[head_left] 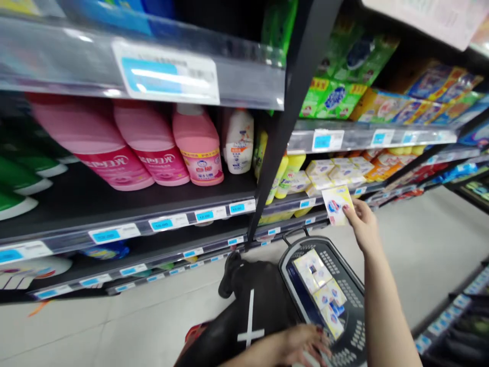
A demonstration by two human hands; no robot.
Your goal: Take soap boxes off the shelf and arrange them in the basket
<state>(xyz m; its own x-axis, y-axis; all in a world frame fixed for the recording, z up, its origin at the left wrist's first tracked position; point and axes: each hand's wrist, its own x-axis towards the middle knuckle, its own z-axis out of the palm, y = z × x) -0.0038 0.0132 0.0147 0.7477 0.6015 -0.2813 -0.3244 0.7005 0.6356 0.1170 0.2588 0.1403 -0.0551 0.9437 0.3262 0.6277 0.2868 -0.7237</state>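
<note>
My right hand (362, 221) is closed on a white and yellow soap box (336, 205), pinched at its right edge, in front of the lower shelf. Behind it, several similar soap boxes (332, 171) are stacked on that shelf. Down by the floor is a dark shopping basket (346, 265) with perforated sides, holding several more soap boxes (319, 270). Over the basket's near end hangs my left hand (300, 344), slightly blurred, its fingers apart and nothing visible in them.
Pink detergent bottles (151, 137) and a white bottle (240, 140) stand on the left shelf. A dark upright post (284, 102) divides the shelving. Yellow bottles (288, 176) flank the soap stack. My dark-clothed leg (263, 290) is beside the basket on the tiled floor (126, 326).
</note>
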